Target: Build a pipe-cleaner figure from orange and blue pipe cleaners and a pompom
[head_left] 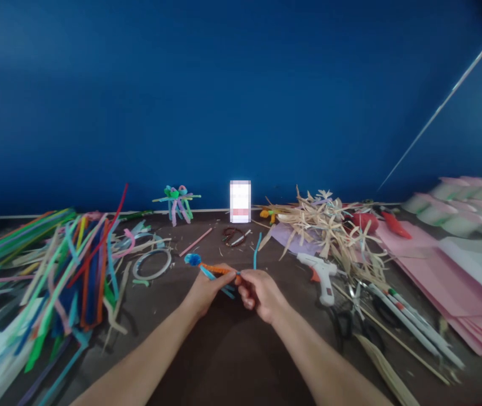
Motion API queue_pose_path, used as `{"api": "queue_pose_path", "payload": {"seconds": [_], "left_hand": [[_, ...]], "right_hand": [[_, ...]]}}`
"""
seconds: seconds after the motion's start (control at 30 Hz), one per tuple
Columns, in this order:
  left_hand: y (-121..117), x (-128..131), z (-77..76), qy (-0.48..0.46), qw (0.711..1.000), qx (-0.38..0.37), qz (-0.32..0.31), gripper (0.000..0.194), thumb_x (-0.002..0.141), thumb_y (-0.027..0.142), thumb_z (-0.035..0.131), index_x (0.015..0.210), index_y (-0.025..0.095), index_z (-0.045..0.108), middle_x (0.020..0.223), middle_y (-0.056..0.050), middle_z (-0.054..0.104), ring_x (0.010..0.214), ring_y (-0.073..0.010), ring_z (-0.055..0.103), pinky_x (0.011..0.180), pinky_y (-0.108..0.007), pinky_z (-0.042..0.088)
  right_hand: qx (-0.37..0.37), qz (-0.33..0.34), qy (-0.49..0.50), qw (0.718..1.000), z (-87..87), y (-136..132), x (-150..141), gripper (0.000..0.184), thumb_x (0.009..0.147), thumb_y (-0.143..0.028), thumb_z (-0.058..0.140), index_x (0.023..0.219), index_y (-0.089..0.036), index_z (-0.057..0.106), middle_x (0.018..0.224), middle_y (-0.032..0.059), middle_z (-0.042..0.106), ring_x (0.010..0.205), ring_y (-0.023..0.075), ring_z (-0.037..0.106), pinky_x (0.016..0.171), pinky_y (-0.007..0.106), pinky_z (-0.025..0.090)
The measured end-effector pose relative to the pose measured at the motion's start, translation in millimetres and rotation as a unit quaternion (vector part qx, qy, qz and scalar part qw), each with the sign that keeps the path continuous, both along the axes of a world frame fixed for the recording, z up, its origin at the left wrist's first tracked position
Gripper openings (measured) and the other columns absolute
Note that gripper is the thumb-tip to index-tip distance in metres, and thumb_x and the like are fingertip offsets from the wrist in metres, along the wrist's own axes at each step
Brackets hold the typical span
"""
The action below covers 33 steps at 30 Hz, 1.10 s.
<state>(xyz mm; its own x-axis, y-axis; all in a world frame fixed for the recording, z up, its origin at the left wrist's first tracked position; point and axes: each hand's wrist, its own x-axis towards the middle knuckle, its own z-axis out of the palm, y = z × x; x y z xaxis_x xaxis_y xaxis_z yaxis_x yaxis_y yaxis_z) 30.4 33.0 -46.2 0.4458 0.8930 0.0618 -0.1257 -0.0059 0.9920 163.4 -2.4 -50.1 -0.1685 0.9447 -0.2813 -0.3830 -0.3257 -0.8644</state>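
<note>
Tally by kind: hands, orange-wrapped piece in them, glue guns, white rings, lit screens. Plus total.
Hands: 2 (left hand, right hand)
Orange-wrapped piece: 1
Glue gun: 1
White ring: 1
Lit screen: 1
Total: 6

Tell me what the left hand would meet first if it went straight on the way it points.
Most likely the right hand: its fingers pinch near the end of the orange fuzzy piece that the left hand holds. This single view leaves the exact depth unclear.
</note>
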Motion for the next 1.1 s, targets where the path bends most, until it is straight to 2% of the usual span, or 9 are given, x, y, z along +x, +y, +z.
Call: {"api": "queue_pose_path", "payload": {"seconds": [0.1,0.17,0.2,0.3,0.4,0.57,0.77,0.93,1.1], "left_hand": [[2.1,0.4,-6.0,-0.007,0.999,-0.018,0.037,0.014,0.069,0.024,0.062,0.062,0.012,0.062,0.06,-0.001,0.06,0.062,-0.013,0.054,0.063,-0.024,0.041],[4.0,0.5,-10.9,-0.024,0.995,-0.046,0.079,0.013,0.067,0.025,0.065,0.065,0.012,0.063,0.062,-0.001,0.062,0.063,-0.014,0.056,0.063,-0.024,0.042],[4.9,0.5,-12.9,-0.033,0.993,-0.059,0.099,0.013,0.065,0.025,0.066,0.066,0.012,0.063,0.062,-0.002,0.062,0.063,-0.0143,0.056,0.062,-0.025,0.042],[6.4,0.2,-16.9,-0.044,0.988,-0.084,0.121,0.014,0.063,0.026,0.068,0.065,0.012,0.063,0.061,-0.001,0.062,0.061,-0.0137,0.056,0.06,-0.024,0.042],[6.2,0.2,-17.7,-0.045,0.989,-0.093,0.11,0.015,0.062,0.025,0.069,0.066,0.012,0.064,0.062,-0.001,0.063,0.061,-0.0132,0.056,0.06,-0.023,0.043],[3.8,1.5,-13.9,-0.045,0.99,-0.093,0.098,0.016,0.061,0.026,0.069,0.065,0.012,0.064,0.061,-0.002,0.062,0.06,-0.0137,0.056,0.059,-0.024,0.043],[0.7,3.3,-10.6,-0.043,0.99,-0.083,0.102,0.017,0.061,0.028,0.069,0.065,0.012,0.062,0.061,-0.002,0.062,0.061,-0.0146,0.056,0.059,-0.025,0.044],[1.1,3.2,-13.0,-0.048,0.99,-0.081,0.106,0.016,0.063,0.028,0.067,0.063,0.013,0.063,0.06,-0.002,0.062,0.06,-0.014,0.057,0.06,-0.025,0.045],[2.2,3.1,-11.3,-0.053,0.992,-0.07,0.094,0.016,0.065,0.029,0.065,0.063,0.013,0.063,0.061,-0.002,0.063,0.06,-0.0138,0.056,0.06,-0.025,0.044]], "right_hand": [[0.041,0.0,-0.082,0.996,-2.0,0.0,0.9,0.021,0.073,-0.033,0.043,0.064,-0.015,0.051,0.039,-0.0067,0.041,0.028,0.0046,0.028,0.03,0.018,0.019],[0.1,-0.025,-0.182,0.978,-4.2,-0.9,0.2,0.014,0.072,-0.028,0.047,0.072,-0.015,0.052,0.046,-0.006,0.045,0.033,0.0055,0.034,0.033,0.018,0.024],[0.136,-0.046,-0.235,0.961,-5.1,-1.6,-0.2,0.012,0.071,-0.025,0.049,0.078,-0.016,0.052,0.05,-0.0055,0.047,0.038,0.0065,0.039,0.037,0.018,0.03],[0.245,-0.116,-0.376,0.886,-5.6,-4.4,-0.7,0.029,0.068,-0.015,0.051,0.096,-0.02,0.049,0.066,-0.0032,0.051,0.058,0.0106,0.051,0.054,0.021,0.042],[0.314,-0.131,-0.464,0.818,-2.1,-6.7,0.7,0.027,0.068,-0.011,0.049,0.094,-0.021,0.051,0.081,0.0011,0.053,0.069,0.0131,0.053,0.063,0.024,0.044],[0.357,-0.113,-0.532,0.76,3.9,-8.5,2.6,0.023,0.071,-0.011,0.048,0.091,-0.021,0.053,0.088,0.0034,0.054,0.072,0.0144,0.054,0.066,0.024,0.044],[0.36,-0.117,-0.567,0.732,7.1,-10.1,1.8,0.014,0.075,-0.015,0.049,0.087,-0.02,0.053,0.084,0.0036,0.054,0.072,0.0152,0.054,0.064,0.024,0.043],[0.354,-0.113,-0.553,0.746,9.0,-10.5,3.3,0.01,0.076,-0.016,0.05,0.084,-0.02,0.054,0.083,0.0034,0.054,0.072,0.0147,0.054,0.065,0.024,0.042],[0.352,-0.111,-0.539,0.757,9.1,-11.2,3.5,0.018,0.075,-0.014,0.05,0.092,-0.02,0.053,0.087,0.0041,0.054,0.071,0.0143,0.054,0.063,0.024,0.043]]}}
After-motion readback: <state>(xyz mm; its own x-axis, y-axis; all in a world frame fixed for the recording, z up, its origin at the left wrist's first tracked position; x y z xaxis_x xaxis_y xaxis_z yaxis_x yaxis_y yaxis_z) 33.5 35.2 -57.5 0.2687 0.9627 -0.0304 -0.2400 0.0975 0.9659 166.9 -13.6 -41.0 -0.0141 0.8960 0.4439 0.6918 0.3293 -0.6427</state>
